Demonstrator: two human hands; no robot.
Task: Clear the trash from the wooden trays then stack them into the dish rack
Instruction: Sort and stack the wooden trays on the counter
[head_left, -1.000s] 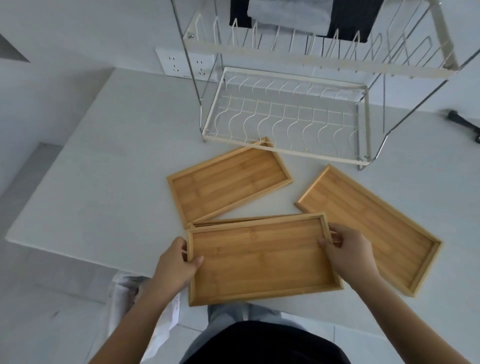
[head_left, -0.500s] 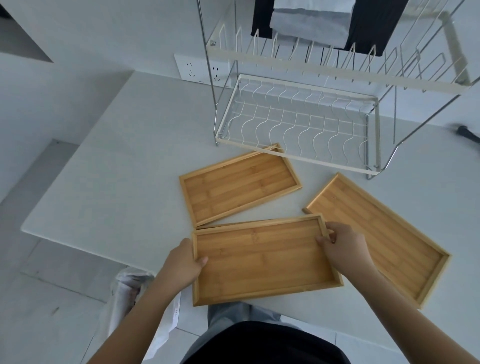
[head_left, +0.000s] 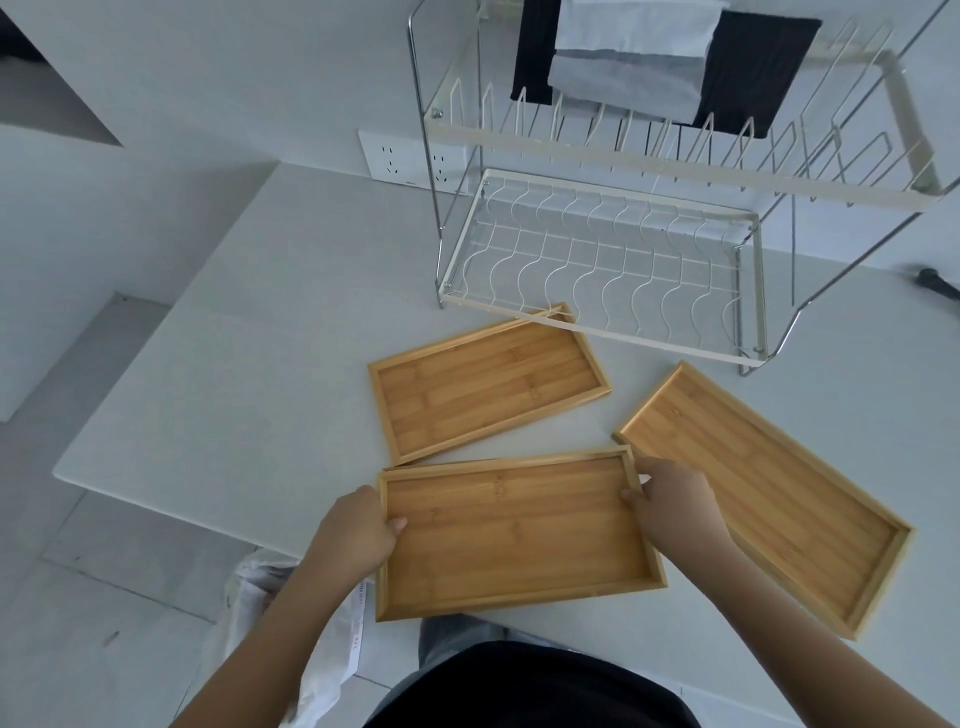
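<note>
Hands on the near tray (head_left: 514, 535), one at each short end. Left hand (head_left: 353, 530) grips the left rim, thumb hooked over onto the inside floor, fingers hidden underneath. Right hand (head_left: 670, 512) pinches the right rim near its far corner, thumb inside, fingers curled around the outer edge. Tray sits at the near edge of the white table (head_left: 249, 374), its near side overhanging the edge; cannot tell if it is lifted or resting.

Second tray (head_left: 485, 382) lies flat between the near tray and the dish rack (head_left: 597, 270), its far corner tucked under the rack's front rail. Third tray (head_left: 763, 493) lies flat, angled, right of the near tray and partly under the right wrist. All three trays look bare inside. Rack's lower tier holds nothing. White plastic bag (head_left: 270, 623) sits on the floor below the table edge, under the left forearm.
</note>
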